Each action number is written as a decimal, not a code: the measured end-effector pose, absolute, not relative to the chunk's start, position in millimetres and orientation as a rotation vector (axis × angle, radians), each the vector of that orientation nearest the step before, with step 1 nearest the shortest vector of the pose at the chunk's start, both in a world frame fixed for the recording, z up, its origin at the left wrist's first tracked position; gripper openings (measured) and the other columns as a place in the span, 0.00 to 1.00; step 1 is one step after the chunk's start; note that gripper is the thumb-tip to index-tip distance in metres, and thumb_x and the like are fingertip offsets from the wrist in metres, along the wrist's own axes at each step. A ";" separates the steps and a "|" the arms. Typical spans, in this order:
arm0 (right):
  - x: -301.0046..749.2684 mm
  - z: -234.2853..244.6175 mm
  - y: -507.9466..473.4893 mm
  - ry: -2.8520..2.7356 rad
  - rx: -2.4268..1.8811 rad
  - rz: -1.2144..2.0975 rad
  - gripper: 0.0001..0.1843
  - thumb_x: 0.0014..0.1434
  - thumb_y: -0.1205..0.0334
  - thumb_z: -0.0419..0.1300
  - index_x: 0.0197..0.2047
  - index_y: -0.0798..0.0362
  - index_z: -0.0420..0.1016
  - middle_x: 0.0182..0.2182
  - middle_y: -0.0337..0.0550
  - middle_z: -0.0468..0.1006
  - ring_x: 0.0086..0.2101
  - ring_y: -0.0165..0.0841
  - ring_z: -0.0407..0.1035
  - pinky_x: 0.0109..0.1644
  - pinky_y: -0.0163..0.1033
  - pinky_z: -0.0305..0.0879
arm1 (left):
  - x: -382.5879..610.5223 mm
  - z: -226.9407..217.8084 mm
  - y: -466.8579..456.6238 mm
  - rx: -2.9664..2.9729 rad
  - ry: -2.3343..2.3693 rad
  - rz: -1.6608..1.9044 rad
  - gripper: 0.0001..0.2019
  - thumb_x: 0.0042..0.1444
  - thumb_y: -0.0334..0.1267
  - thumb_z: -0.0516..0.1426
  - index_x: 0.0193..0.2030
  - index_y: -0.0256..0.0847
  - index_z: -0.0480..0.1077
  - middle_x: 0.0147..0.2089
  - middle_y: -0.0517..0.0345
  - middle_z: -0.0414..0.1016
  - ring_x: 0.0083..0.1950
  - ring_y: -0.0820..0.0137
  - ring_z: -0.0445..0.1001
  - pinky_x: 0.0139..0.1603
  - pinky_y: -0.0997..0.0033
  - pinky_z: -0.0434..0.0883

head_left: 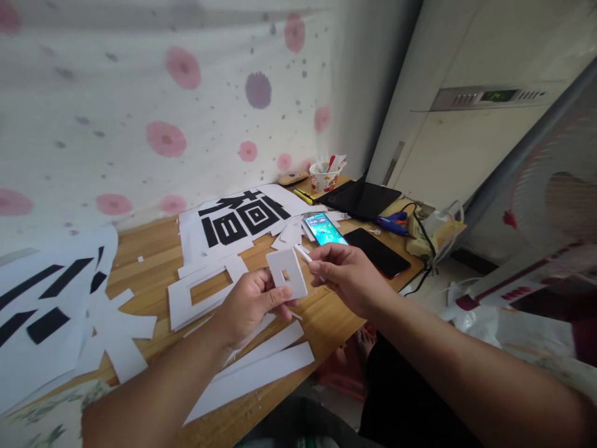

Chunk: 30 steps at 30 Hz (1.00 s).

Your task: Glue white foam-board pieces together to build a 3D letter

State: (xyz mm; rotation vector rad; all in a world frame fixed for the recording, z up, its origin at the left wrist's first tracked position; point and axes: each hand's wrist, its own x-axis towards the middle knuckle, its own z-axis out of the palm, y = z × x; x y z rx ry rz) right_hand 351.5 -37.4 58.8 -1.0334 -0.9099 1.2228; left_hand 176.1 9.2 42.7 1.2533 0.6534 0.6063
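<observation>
My left hand (249, 305) pinches a small white foam-board square (286, 272) with a little rectangular hole cut in its middle, held upright above the wooden table (153, 261). My right hand (347, 274) is closed beside it, gripping a thin white stick-like tool (304, 254) whose tip touches the square's upper right edge; I cannot tell what kind of tool it is. Below the hands lie long white cut strips (265, 367) and a white frame-shaped cutout (205, 289).
Printed sheets with big black characters (242, 218) lie on the table, more at the left (41, 305). A lit phone (326, 229), a dark phone (380, 252), a black tablet (364, 199), a paper cup (325, 176) and a blue tool (392, 221) sit far right. A fan (555, 205) stands right.
</observation>
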 end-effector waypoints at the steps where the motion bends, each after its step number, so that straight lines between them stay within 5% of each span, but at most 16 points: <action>1: 354.0 58.3 -35.9 -0.891 -1.048 1.204 0.15 0.37 0.59 0.71 0.26 0.55 0.72 0.21 0.32 0.70 0.20 0.23 0.64 0.27 0.33 0.63 | 176.2 42.8 9.1 1.264 0.660 0.603 0.13 0.46 0.40 0.64 0.36 0.35 0.71 0.32 0.56 0.75 0.29 0.73 0.73 0.26 0.75 0.70; 8: 366.8 56.6 -28.4 -1.263 -1.504 0.775 0.03 0.48 0.64 0.62 0.29 0.54 0.74 0.26 0.40 0.75 0.27 0.28 0.67 0.33 0.36 0.66 | 175.1 42.5 9.6 1.339 0.681 0.573 0.12 0.48 0.41 0.62 0.36 0.35 0.71 0.29 0.58 0.75 0.25 0.74 0.72 0.28 0.73 0.69; 12: 365.3 59.7 -33.3 -1.387 -1.400 0.802 0.11 0.57 0.61 0.56 0.42 0.55 0.73 0.34 0.45 0.76 0.32 0.30 0.70 0.37 0.38 0.69 | 175.1 42.5 8.6 1.378 0.713 0.580 0.10 0.49 0.40 0.61 0.34 0.35 0.70 0.28 0.59 0.74 0.23 0.76 0.71 0.27 0.73 0.69; 16: 358.4 57.6 -38.9 -1.470 -1.062 0.945 0.20 0.58 0.60 0.56 0.53 0.54 0.66 0.31 0.40 0.73 0.29 0.27 0.68 0.34 0.36 0.68 | 177.0 44.6 6.4 1.413 0.716 0.551 0.09 0.50 0.39 0.60 0.35 0.35 0.70 0.28 0.60 0.74 0.23 0.77 0.70 0.27 0.74 0.69; 30: 354.7 43.0 -40.4 -1.671 -0.952 0.355 0.15 0.55 0.72 0.58 0.47 0.53 0.71 0.35 0.43 0.75 0.32 0.28 0.72 0.36 0.34 0.72 | 182.3 31.8 3.1 1.178 0.681 0.691 0.12 0.45 0.39 0.65 0.36 0.37 0.71 0.35 0.59 0.72 0.35 0.74 0.70 0.38 0.70 0.71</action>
